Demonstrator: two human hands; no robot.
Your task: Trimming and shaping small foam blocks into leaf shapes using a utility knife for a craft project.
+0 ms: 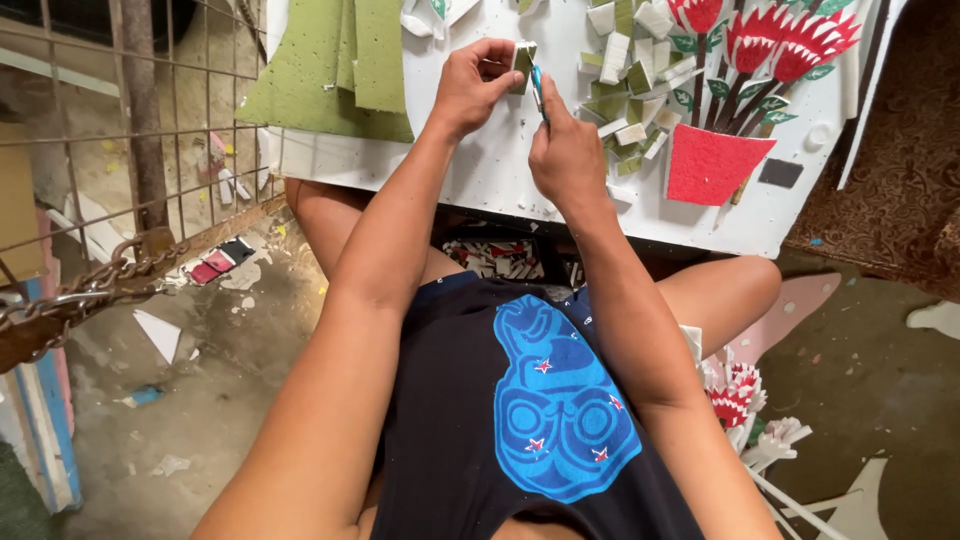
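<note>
My left hand pinches a small green-and-white foam piece above the white board that rests on my knees. My right hand grips a blue-handled cutter, its tip touching the foam piece. Just right of my hands lies a heap of several cut green and white foam bits. Further right on the board is a foam craft of red flowers in a red pot.
Green foam sheets lie on the board's left part. A wire fence with a rusty chain stands at left. Foam scraps litter the concrete floor, with more flower pieces by my right knee. A brown patterned cloth is at right.
</note>
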